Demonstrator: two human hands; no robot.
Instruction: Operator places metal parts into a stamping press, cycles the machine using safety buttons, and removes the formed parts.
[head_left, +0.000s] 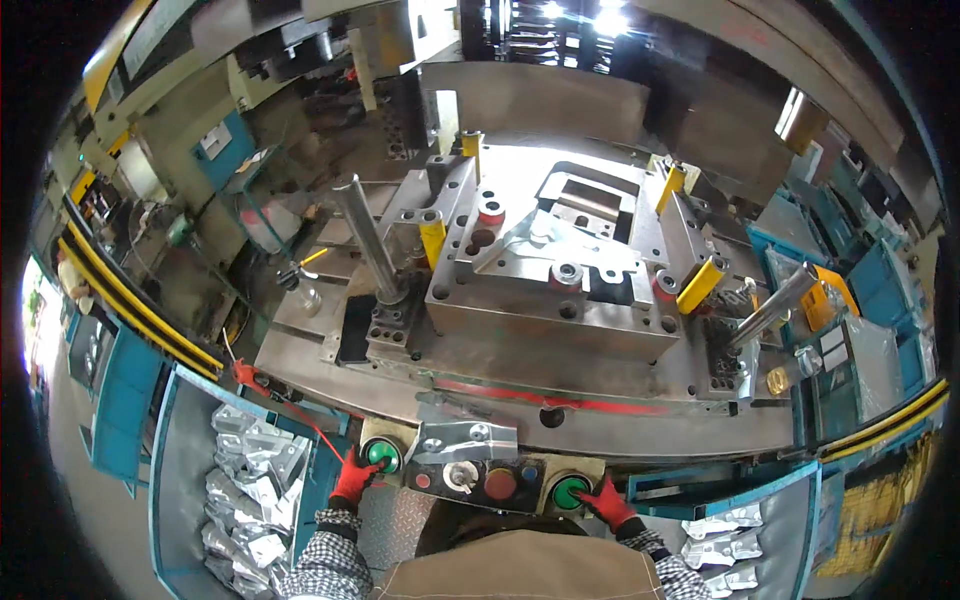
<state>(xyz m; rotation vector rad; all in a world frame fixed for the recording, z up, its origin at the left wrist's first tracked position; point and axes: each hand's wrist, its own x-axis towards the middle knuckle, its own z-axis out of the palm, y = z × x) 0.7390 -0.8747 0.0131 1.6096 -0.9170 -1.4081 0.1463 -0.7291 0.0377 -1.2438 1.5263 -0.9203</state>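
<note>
On the control panel, each gloved hand, left (354, 478) and right (608, 502), presses flat on a green button (381, 455).

Red gloves (352, 478), green buttons (571, 491), checkered sleeves (325, 560)

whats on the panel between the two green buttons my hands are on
In the head view, between the left green button and the right green button sit a small red button, a silver knob, a larger red button and a blue button.
</note>
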